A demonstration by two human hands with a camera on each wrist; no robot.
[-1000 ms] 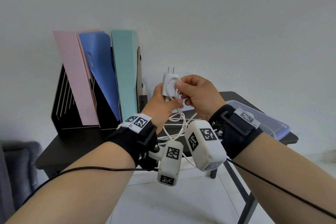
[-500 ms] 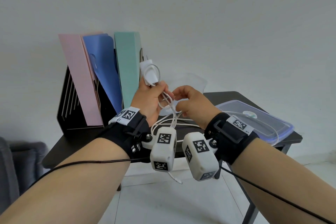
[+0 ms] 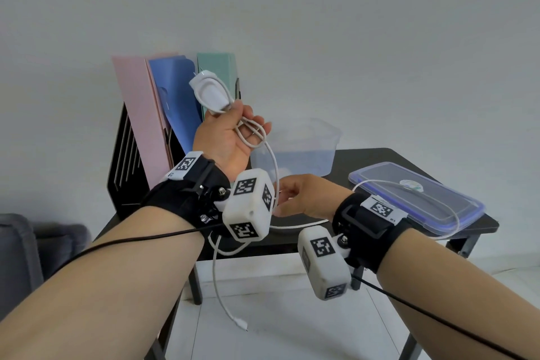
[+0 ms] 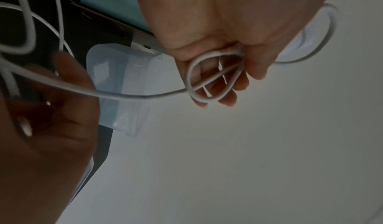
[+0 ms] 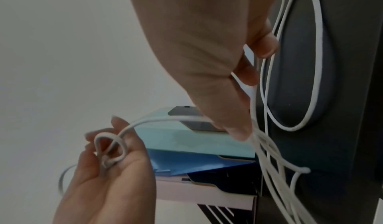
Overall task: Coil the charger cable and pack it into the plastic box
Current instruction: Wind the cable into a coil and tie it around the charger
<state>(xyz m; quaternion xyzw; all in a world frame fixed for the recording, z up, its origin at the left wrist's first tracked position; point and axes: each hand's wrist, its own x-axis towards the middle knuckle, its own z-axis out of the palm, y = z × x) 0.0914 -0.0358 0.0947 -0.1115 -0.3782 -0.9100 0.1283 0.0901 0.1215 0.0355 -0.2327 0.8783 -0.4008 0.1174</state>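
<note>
charger cable (image 3: pixel 274 166), looped in left hand (image 3: pixel 230 137), pinched by right hand (image 3: pixel 304 196), may tangle because slack dangles.

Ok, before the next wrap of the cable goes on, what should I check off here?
1. Left hand holds the charger plug: ok.
2. First cable loops held in the left fingers: ok.
3. Right hand grips the cable: ok.
4. Slack free of snags: not ok, it drapes over the lid and the connector end hangs below the table.
5. Plastic box open: ok.
</note>
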